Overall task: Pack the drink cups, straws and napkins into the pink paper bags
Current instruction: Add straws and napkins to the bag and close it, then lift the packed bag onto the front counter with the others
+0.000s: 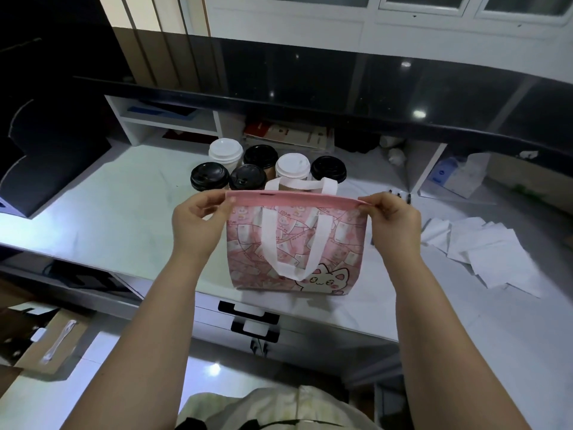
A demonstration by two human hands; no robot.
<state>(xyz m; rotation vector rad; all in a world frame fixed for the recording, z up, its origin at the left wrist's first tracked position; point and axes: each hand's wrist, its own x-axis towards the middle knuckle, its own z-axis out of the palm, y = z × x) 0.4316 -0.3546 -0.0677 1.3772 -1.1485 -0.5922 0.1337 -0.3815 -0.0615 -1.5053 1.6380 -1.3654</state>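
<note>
A pink paper bag (338,243) with white handles and a cat drawing stands upright at the front of the white counter. My left hand (193,221) pinches the left end of its top rim and my right hand (395,220) pinches the right end, so the mouth is pulled nearly flat. Behind the bag stand several lidded drink cups (260,167), some with black lids and two with white lids. White napkins (483,246) lie scattered on the counter to the right. A few dark straws (400,193) lie just beyond my right hand.
A raised black shelf (310,97) runs across above the counter, with white cubbies (173,122) under it holding papers and boxes. Drawers with black handles (251,318) sit below the counter's front edge. A cardboard box (52,339) is on the floor at lower left.
</note>
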